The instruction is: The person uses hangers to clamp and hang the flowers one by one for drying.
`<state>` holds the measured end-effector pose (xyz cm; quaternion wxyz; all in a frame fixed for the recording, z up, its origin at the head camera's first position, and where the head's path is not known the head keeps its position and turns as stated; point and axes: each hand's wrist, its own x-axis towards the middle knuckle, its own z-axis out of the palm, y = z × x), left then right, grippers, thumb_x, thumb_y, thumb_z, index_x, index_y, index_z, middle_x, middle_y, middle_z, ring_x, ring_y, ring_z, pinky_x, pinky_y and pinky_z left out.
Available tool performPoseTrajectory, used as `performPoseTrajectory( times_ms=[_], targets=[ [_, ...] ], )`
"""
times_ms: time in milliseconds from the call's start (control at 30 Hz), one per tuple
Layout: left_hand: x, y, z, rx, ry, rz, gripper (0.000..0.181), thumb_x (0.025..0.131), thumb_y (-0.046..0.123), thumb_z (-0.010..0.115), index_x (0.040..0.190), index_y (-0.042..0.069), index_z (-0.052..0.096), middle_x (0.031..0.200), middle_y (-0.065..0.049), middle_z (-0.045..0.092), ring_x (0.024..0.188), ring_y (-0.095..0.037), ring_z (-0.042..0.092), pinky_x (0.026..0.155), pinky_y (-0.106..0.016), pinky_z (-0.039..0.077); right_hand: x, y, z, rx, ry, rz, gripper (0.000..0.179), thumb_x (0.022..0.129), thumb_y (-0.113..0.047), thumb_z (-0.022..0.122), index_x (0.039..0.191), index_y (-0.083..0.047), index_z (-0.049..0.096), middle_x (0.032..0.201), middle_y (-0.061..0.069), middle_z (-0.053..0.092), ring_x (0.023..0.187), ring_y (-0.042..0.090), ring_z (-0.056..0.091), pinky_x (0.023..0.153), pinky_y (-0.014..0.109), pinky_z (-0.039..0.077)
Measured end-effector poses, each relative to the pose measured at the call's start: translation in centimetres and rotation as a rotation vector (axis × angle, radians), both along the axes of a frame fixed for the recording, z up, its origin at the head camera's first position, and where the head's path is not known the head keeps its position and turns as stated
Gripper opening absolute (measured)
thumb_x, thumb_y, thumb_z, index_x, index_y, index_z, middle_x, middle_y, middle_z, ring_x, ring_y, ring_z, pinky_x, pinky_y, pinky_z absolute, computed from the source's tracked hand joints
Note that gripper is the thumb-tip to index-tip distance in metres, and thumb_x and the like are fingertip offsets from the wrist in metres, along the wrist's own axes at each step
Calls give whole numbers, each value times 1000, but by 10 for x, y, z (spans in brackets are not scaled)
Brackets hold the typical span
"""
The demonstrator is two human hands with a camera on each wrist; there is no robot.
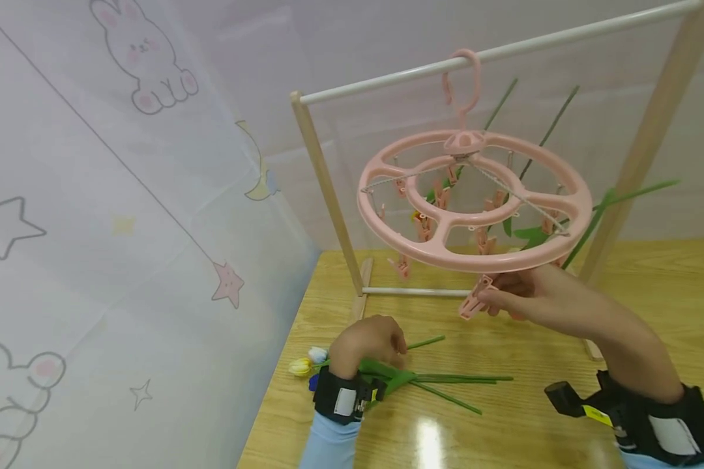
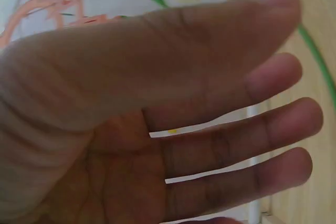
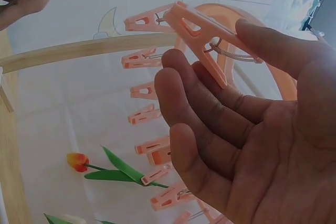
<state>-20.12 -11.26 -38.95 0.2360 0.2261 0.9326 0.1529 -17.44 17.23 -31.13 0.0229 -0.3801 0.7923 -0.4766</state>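
My right hand (image 1: 536,296) pinches a pink clothespin (image 1: 472,305) under the front rim of a round pink hanger (image 1: 466,262). In the right wrist view, this clothespin (image 3: 195,30) lies between the thumb and the fingers. Over the artificial tulips on the table, my left hand (image 1: 372,342) holds nothing, and its fingers (image 2: 226,135) are loosely extended in the left wrist view. A yellow tulip head (image 1: 300,367) and a pale blue one (image 1: 318,354) show to its left, with green stems (image 1: 463,378) to its right.
A white rod (image 1: 381,77) on wooden posts (image 1: 328,195) carries the hanger by its hook (image 1: 475,78). Several more clothespins (image 3: 144,90) dangle from the ring. Tulips hang from some, one with a red-orange head (image 3: 78,162). A patterned white curtain (image 1: 152,195) borders the wooden table (image 1: 305,312).
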Motion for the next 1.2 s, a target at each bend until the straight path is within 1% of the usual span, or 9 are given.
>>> performPoseTrajectory(
  times_ms=[100,233,367,500,633,867,967,1100,1200],
  targets=[
    [-1,5,-8,-74,-40,38,15,70,24,81,81,20,72,85,12,63,74,-6,55,64,-24,48,0,0,0,-2,-5,-3,24,97,-8,48,110,-22,63,92,-5,69,73,15,58,51,32,48],
    [-2,10,-15,-150,-50,52,18,63,24,85,75,23,72,83,13,64,76,-8,57,65,-26,50,0,1,0,10,-13,-50,21,95,-11,53,113,-20,59,90,-5,68,73,15,59,52,31,49],
    [-4,12,-20,-204,-50,66,17,62,24,86,70,24,71,82,12,64,75,-10,58,65,-27,51,2,1,0,49,-34,-106,21,94,-17,56,115,-20,56,90,-6,68,76,14,61,56,33,51],
    [-4,13,-23,-237,-40,65,16,62,24,86,65,24,70,78,12,63,71,-9,56,64,-26,50,2,1,1,61,-48,-110,18,95,-19,55,113,-18,56,92,-6,68,82,15,62,61,35,52],
    [-4,13,-23,-226,-44,56,16,62,23,86,64,24,70,77,12,63,70,-8,56,62,-26,50,2,1,0,64,-60,-113,16,95,-20,55,110,-18,57,93,-6,67,85,14,63,64,35,53],
    [-6,11,-22,-199,-51,23,14,64,23,85,70,24,72,82,13,64,72,-7,56,63,-24,49,2,1,0,55,-42,-93,14,94,-19,55,108,-18,59,92,-8,68,84,14,63,67,35,53],
    [-6,9,-21,-169,-51,12,13,66,22,84,70,23,71,80,14,63,72,-6,55,62,-23,49,2,0,0,62,-28,-100,13,94,-19,56,106,-19,60,91,-8,68,83,12,63,66,34,53],
    [-5,4,-17,-108,-47,-12,15,68,21,82,68,23,68,76,14,60,69,-5,52,60,-22,46,4,-1,1,82,-11,-134,15,93,-20,57,109,-20,60,91,-9,68,83,12,62,66,33,53],
    [-3,0,-10,-66,-41,-46,16,70,20,81,68,22,65,73,13,59,66,-5,50,58,-21,45,4,-2,1,102,-9,-154,16,93,-22,57,109,-22,60,91,-10,67,83,11,62,65,33,52]
  ],
)
